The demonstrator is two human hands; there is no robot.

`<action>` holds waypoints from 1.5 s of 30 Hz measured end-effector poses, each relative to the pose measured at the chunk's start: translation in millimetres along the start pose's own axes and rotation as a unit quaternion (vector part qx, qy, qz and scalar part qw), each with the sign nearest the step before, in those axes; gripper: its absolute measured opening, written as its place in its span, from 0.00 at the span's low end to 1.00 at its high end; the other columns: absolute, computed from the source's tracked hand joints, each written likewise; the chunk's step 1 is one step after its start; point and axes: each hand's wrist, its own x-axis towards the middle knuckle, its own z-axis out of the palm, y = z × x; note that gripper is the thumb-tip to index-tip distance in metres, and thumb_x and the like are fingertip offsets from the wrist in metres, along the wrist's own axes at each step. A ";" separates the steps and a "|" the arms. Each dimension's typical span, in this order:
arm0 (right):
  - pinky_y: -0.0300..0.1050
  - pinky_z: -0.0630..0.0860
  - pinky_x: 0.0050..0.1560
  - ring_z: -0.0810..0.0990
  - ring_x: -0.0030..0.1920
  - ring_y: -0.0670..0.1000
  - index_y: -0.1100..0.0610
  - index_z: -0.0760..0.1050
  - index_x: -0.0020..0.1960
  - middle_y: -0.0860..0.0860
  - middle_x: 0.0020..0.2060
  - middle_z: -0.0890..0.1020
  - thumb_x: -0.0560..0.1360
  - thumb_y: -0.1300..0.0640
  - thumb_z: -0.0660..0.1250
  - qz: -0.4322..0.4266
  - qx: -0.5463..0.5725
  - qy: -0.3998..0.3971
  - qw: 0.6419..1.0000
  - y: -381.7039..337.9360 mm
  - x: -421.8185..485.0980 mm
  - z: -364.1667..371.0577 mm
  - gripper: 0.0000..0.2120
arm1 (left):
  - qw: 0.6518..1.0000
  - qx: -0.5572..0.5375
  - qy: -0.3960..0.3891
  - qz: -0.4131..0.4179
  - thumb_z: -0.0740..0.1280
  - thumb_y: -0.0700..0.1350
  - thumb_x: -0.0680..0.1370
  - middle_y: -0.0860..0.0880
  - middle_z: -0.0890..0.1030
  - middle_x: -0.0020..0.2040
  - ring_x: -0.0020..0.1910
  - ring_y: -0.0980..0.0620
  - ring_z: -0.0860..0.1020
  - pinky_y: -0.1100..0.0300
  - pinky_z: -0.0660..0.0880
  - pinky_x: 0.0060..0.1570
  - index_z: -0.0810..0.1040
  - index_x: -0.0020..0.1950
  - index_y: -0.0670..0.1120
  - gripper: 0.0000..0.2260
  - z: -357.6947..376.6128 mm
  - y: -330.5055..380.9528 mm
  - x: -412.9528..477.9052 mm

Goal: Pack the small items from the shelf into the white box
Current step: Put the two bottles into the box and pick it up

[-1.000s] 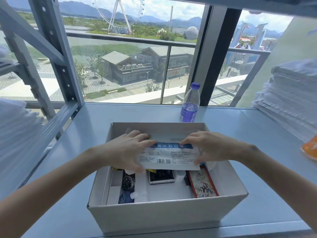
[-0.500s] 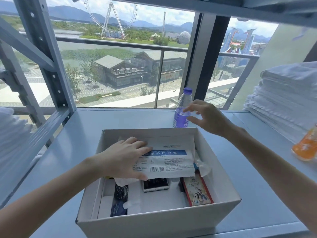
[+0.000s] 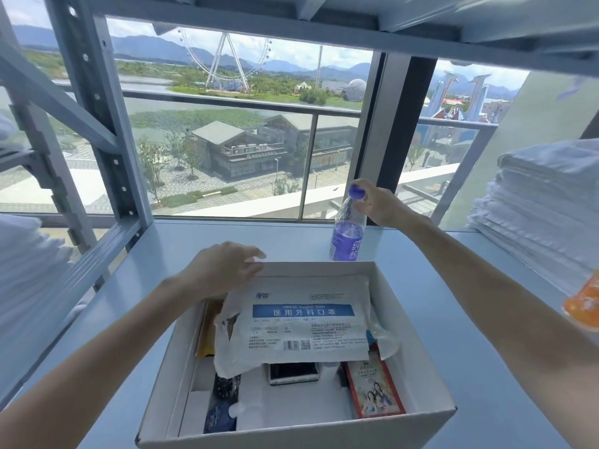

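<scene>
The open white box point(image 3: 418, 319) stands on the blue-grey shelf point(image 3: 181, 247). A white surgical mask packet point(image 3: 301, 325) lies across the items inside, over a phone point(image 3: 293, 372), a watch point(image 3: 227, 385), a red card box point(image 3: 374, 388) and a yellow item point(image 3: 207, 332). My left hand point(image 3: 223, 270) hovers with relaxed fingers over the box's far left corner, just off the packet. My right hand point(image 3: 377, 202) wraps its fingers round the neck of a purple-labelled water bottle point(image 3: 346, 236) standing behind the box.
A stack of white folded cloth point(image 3: 538, 215) fills the right side of the shelf. An orange bottle point(image 3: 583, 303) shows at the right edge. Shelf uprights point(image 3: 107, 124) stand on the left, another shelf board point(image 3: 421, 17) overhead, and a window behind.
My left hand has lifted off the mask packet, which now lies free in the box. My right hand left the packet, reached back and closed on the bottle's neck.
</scene>
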 end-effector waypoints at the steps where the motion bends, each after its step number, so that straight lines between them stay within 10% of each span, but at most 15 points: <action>1: 0.44 0.70 0.50 0.75 0.47 0.54 0.56 0.65 0.66 0.50 0.45 0.77 0.75 0.57 0.67 0.004 0.017 0.004 1.000 1.4 1.2 1.2 0.22 | 1.000 0.009 -0.020 -0.013 0.59 0.54 0.79 0.52 0.82 0.52 0.49 0.51 0.79 0.56 0.75 0.49 0.78 0.58 0.52 0.12 1.7 -4.2 0.0; 10: 0.48 0.72 0.53 0.76 0.51 0.55 0.65 0.69 0.58 0.59 0.53 0.78 0.71 0.59 0.72 0.019 0.159 0.120 0.980 -2.4 -10.7 17.1 0.21 | 0.998 0.063 0.012 0.010 0.57 0.54 0.80 0.52 0.75 0.33 0.34 0.50 0.74 0.60 0.64 0.30 0.70 0.39 0.48 0.14 12.5 -15.7 0.9; 16: 0.26 0.72 0.43 0.76 0.46 0.44 0.65 0.69 0.58 0.50 0.49 0.76 0.72 0.56 0.71 0.026 0.257 0.263 0.929 -20.0 -18.8 4.3 0.19 | 0.999 0.010 0.037 0.004 0.56 0.56 0.80 0.53 0.80 0.52 0.46 0.53 0.78 0.58 0.71 0.40 0.74 0.56 0.53 0.12 12.9 -12.4 0.8; 20: 0.53 0.76 0.58 0.79 0.55 0.57 0.58 0.67 0.55 0.58 0.56 0.77 0.74 0.53 0.68 0.058 0.389 0.289 0.873 -28.5 -24.9 -10.9 0.16 | 0.990 -0.064 0.129 0.015 0.62 0.58 0.76 0.51 0.70 0.69 0.60 0.52 0.74 0.53 0.75 0.51 0.59 0.73 0.54 0.27 12.4 -13.6 3.6; 26: 0.44 0.81 0.41 0.85 0.38 0.47 0.54 0.70 0.49 0.53 0.47 0.81 0.76 0.54 0.66 0.019 0.526 0.212 0.823 -63.2 -45.6 -30.5 0.06 | 0.957 -0.218 0.187 0.026 0.66 0.62 0.69 0.49 0.70 0.69 0.61 0.54 0.72 0.56 0.73 0.58 0.58 0.74 0.53 0.37 -1.6 0.5 5.4; 36: 0.42 0.82 0.38 0.85 0.40 0.51 0.60 0.70 0.58 0.51 0.45 0.84 0.73 0.55 0.68 -0.038 0.495 0.081 0.864 -121.1 -91.9 -42.0 0.17 | 0.961 -0.237 0.111 0.089 0.76 0.55 0.66 0.55 0.76 0.60 0.53 0.55 0.77 0.53 0.77 0.53 0.65 0.69 0.54 0.35 -18.4 36.4 -62.7; 41: 0.43 0.81 0.40 0.85 0.40 0.51 0.57 0.71 0.55 0.52 0.45 0.83 0.72 0.54 0.69 -0.079 0.418 0.024 0.905 -141.6 -120.4 -24.7 0.15 | 0.944 -0.320 0.040 0.071 0.74 0.60 0.63 0.63 0.73 0.54 0.51 0.66 0.76 0.67 0.75 0.46 0.61 0.64 0.61 0.34 -12.4 56.3 -94.7; 45: 0.41 0.82 0.39 0.85 0.40 0.49 0.51 0.71 0.50 0.49 0.46 0.83 0.65 0.46 0.70 -0.104 0.357 -0.006 0.928 -149.5 -143.8 -6.6 0.17 | 0.934 -0.354 -0.019 0.049 0.76 0.52 0.65 0.55 0.76 0.55 0.52 0.56 0.78 0.55 0.79 0.51 0.68 0.62 0.55 0.29 -8.4 56.7 -104.0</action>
